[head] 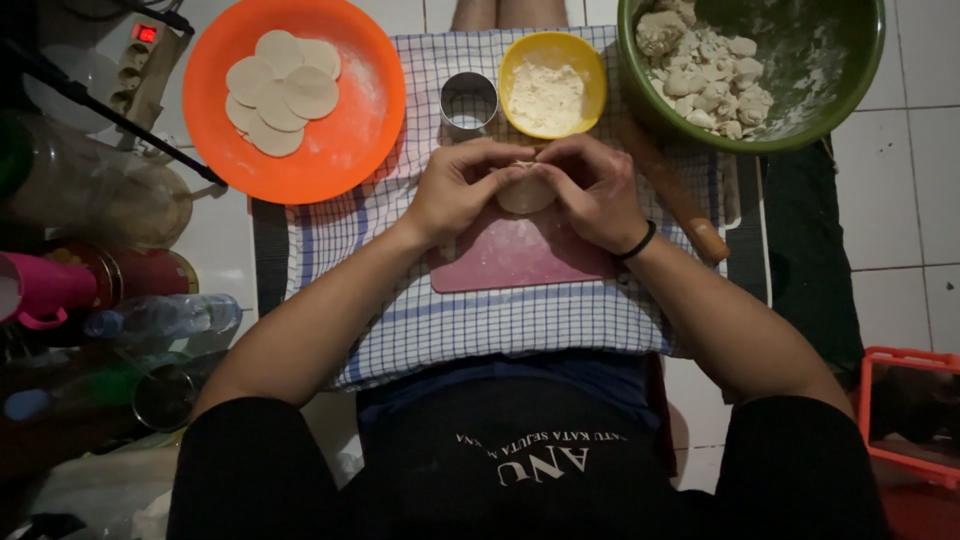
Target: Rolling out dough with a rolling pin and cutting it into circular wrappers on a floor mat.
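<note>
Both hands (530, 185) curl together, pinching a dough disc (525, 195).

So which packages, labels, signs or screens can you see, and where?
Bottle: lying at left beside the cloth, clear plastic, pale label too dim to make out.
Power strip: top left, beige, with a lit red switch.
Shirt print: bottom centre, white lettering on black.
No screens or signs in view.

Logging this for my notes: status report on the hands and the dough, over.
Left hand and right hand both pinching one dough piece over the pink board. Nothing in the way; ring cutter and flour bowl just beyond.
</note>
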